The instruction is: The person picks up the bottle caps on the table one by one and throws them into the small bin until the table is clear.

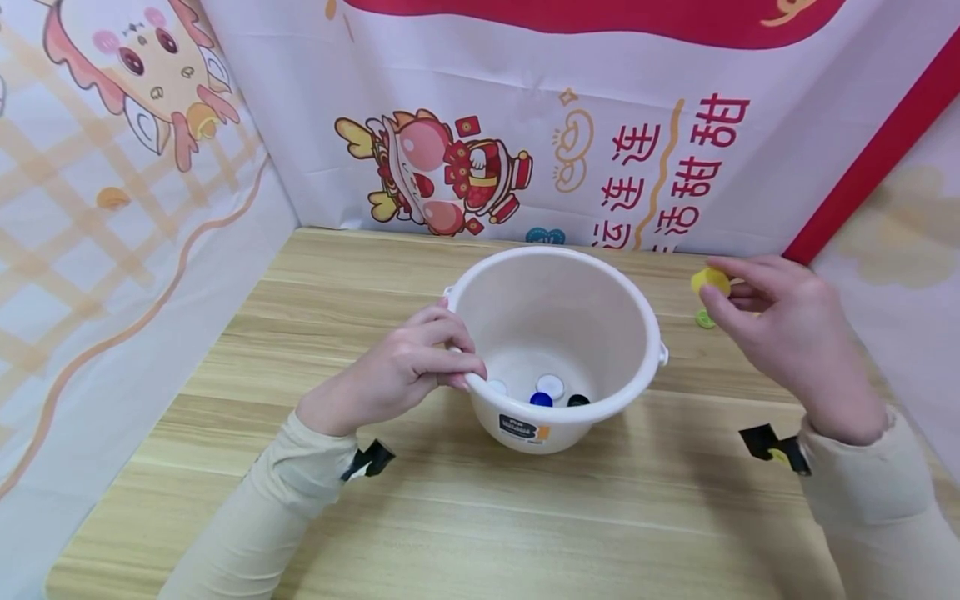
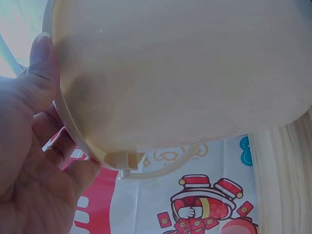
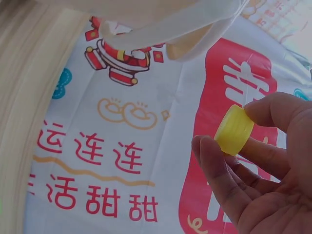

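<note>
A white plastic bucket (image 1: pixel 555 333) stands on the wooden table. At its left rim, my left hand (image 1: pixel 401 358) grips the edge, thumb on one side and fingers on the other, as the left wrist view also shows. Inside on the bottom lie a white bottle cap (image 1: pixel 550 386), a blue cap (image 1: pixel 541 399) and a black cap (image 1: pixel 577 401); the near wall partly hides them. Off to the bucket's right, my right hand (image 1: pixel 787 325) pinches a yellow bottle cap (image 3: pixel 235 130) between thumb and fingertips, raised above the table. Below it a green cap (image 1: pixel 705 319) lies on the table.
The wooden table (image 1: pixel 225 467) meets a printed cloth backdrop (image 1: pixel 300 100) at the back, with more cloth at both sides. The bucket's handle (image 2: pixel 165 170) hangs on its far side. A label (image 1: pixel 521 428) is on the bucket's near wall.
</note>
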{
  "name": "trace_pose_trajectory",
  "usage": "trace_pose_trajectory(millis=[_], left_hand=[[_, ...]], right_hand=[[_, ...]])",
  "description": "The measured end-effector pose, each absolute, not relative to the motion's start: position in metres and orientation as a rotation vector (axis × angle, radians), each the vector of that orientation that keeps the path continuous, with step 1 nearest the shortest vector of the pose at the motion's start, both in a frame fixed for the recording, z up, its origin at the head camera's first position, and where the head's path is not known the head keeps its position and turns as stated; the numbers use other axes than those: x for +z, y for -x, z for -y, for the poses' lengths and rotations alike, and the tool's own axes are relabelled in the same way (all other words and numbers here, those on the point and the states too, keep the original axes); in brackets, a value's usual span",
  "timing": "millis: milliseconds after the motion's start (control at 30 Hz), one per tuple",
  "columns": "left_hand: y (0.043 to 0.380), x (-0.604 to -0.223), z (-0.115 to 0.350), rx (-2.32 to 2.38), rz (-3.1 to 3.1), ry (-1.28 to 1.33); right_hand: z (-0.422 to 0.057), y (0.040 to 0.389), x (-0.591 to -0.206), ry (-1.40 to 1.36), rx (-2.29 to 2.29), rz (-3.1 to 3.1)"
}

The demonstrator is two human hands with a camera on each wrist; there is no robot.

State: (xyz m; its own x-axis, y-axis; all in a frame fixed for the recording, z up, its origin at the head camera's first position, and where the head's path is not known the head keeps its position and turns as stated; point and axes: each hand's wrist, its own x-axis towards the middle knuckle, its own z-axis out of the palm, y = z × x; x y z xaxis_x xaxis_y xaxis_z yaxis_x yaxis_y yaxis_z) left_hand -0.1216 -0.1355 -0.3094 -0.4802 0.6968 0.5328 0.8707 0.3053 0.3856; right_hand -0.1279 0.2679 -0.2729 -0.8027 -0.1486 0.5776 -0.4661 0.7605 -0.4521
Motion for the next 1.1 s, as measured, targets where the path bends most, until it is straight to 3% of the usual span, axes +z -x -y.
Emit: trace_pose_trajectory(millis=[1100], left_hand=[[0.121, -0.309, 0.135, -0.944, 2.280, 1.433]], right_hand=[[-0.230, 0.100, -0.261, -0.727, 0.731, 2.325]])
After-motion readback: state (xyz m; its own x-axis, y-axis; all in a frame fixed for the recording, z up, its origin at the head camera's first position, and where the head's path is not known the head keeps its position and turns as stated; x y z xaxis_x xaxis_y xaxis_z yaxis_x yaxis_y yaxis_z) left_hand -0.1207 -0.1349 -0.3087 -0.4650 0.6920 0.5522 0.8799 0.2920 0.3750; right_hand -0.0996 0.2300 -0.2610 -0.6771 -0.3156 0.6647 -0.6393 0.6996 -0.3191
